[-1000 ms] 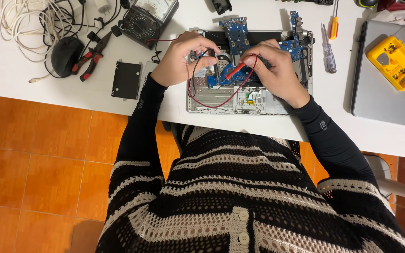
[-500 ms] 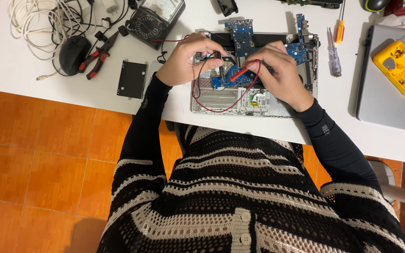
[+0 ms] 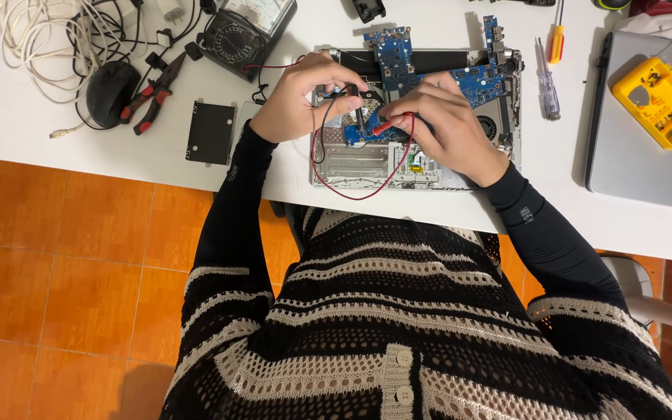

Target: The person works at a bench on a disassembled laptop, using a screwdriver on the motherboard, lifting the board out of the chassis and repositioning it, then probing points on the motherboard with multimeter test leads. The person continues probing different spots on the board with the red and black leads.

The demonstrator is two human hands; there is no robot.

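Both hands have shifted little since the earlier frame, remaining over the opened laptop chassis (image 3: 367, 167) at the white table's near edge. Left hand (image 3: 301, 97) pinches the black probe (image 3: 358, 117), held nearly upright; right hand (image 3: 449, 128) grips the red probe (image 3: 389, 124), lying left-right. Both tips meet the small blue board (image 3: 361, 135) between the hands, roughly equidistant.

Pliers (image 3: 152, 95), mouse (image 3: 110, 93), screwdrivers (image 3: 551, 70), perhaps a drive caddy (image 3: 211, 132).
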